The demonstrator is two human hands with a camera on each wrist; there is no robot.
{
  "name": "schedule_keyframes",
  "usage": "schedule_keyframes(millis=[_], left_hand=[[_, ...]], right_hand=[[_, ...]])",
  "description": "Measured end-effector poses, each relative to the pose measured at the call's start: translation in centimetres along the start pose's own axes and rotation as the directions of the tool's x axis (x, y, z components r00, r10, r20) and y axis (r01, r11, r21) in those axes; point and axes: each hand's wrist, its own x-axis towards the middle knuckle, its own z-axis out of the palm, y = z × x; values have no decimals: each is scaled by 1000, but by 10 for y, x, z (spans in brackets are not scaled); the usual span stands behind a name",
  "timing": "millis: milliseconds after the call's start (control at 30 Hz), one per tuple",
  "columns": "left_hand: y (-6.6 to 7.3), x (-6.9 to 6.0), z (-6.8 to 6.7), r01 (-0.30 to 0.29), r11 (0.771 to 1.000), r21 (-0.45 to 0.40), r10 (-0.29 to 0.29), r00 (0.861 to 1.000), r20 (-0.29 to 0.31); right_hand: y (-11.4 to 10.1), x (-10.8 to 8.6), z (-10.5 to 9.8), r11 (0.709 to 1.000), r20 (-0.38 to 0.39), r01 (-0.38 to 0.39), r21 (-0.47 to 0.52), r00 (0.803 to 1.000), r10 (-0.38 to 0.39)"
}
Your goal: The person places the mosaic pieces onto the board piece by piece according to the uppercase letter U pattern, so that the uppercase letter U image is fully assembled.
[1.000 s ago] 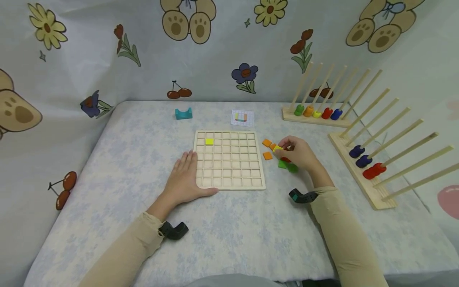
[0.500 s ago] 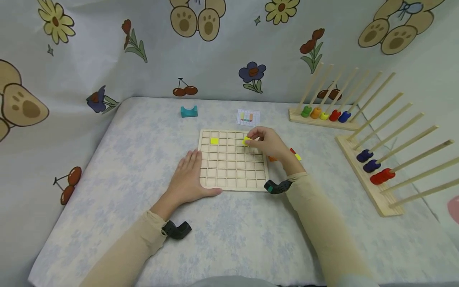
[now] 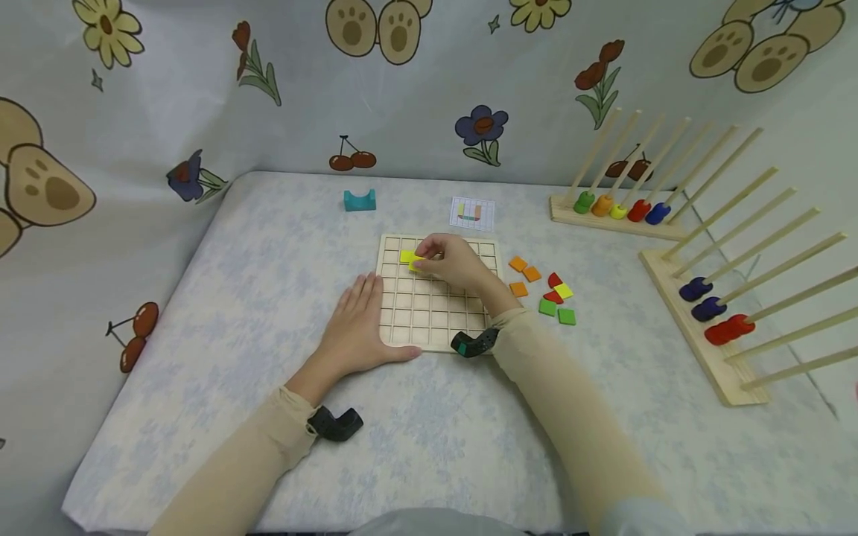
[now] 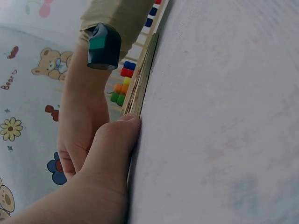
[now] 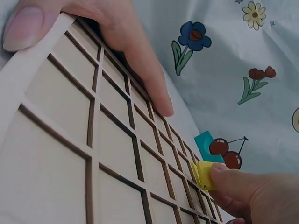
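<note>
A wooden grid board (image 3: pixel 436 327) lies on the table. My left hand (image 3: pixel 355 324) rests flat along its left edge, fingers straight, with the thumb at the front edge. Over the upper left cells, my right hand (image 3: pixel 456 264) pinches a yellow square tile (image 5: pixel 210 175) between thumb and fingers, tilted just above the grid. Another yellow tile (image 3: pixel 407 256) lies in a cell beside it, partly covered in the right wrist view. In the left wrist view, the left thumb (image 4: pixel 117 135) touches the board's edge.
Right of the board lie several loose tiles: orange (image 3: pixel 518 263), red (image 3: pixel 554 281), yellow (image 3: pixel 564 291) and green (image 3: pixel 567 317). Behind it are a pattern card (image 3: pixel 472 214) and a teal curved block (image 3: pixel 360 201). Two peg stands with beads (image 3: pixel 710 327) (image 3: pixel 613 219) stand at right.
My right hand has moved left from the loose tiles, across the board to its upper left cells, carrying a yellow tile. The left hand has stayed at the board's edge.
</note>
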Motion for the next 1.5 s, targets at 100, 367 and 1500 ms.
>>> schedule_keyframes(millis=[100, 367, 1500], left_hand=[[1, 0, -1, -4, 1000, -1, 4, 1000, 7], [2, 2, -3, -13, 1000, 5, 13, 1000, 19], [-1, 1, 0, -14, 1000, 16, 14, 1000, 15]], right_hand=[[-2, 1, 3, 1000, -20, -14, -18, 1000, 14], [-6, 2, 10, 999, -25, -8, -50, 1000, 7], [-7, -12, 8, 967, 68, 134, -216, 990, -122]])
